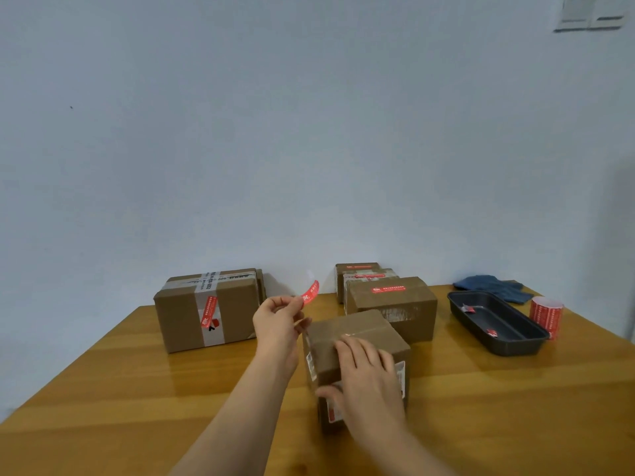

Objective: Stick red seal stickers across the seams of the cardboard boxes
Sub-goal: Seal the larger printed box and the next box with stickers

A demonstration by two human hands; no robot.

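Your left hand (280, 319) pinched a red seal sticker (311, 293) in a closed grip, raised above the table (137, 389). Your right hand (366, 376) lay flat, fingers relaxed, on the nearest cardboard box (347, 329). 2 sealed boxes stood behind.

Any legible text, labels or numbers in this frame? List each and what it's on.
Left box, tape strip: digits, roughly "400-...-5522", partly blurred.
Red sticker in left hand: white print, unreadable.
Seals on back boxes: unreadable.
Sticker roll: unreadable.
Labels on near box: blurred.
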